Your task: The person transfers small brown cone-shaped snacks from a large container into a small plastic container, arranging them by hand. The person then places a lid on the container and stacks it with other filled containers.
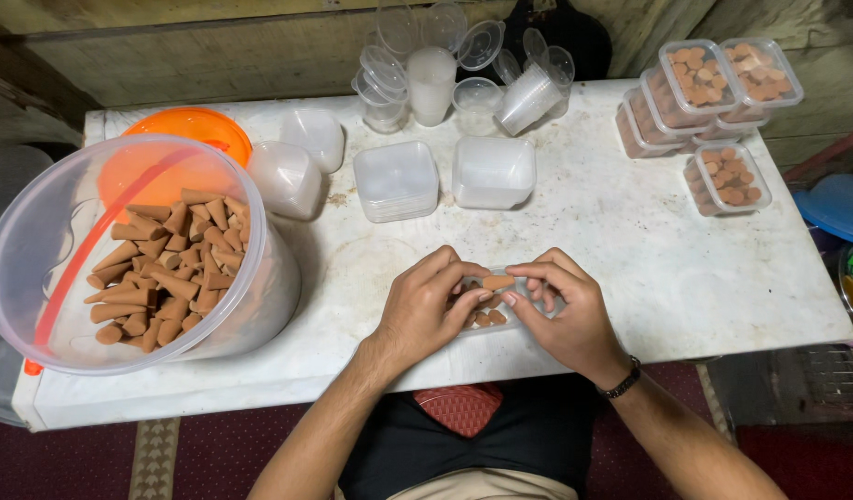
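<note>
A white bench (630, 241) fills the view, its top scuffed and stained, lit evenly from above. Behind it runs a wall of rough wooden boards (213, 56), dull green-brown and worn. Down below there's a dark red carpet (223, 458) with a pale patterned stripe (153, 458) running through it. Off at the right edge, a blue lid (838, 206) pokes in beside the bench.

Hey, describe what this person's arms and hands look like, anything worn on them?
Both forearms are bare, with no sleeves or gloves in view. The left hand wears nothing that shows. The right hand has a dark band, like a watch strap or bracelet, around its wrist. No rings can be made out.
</note>
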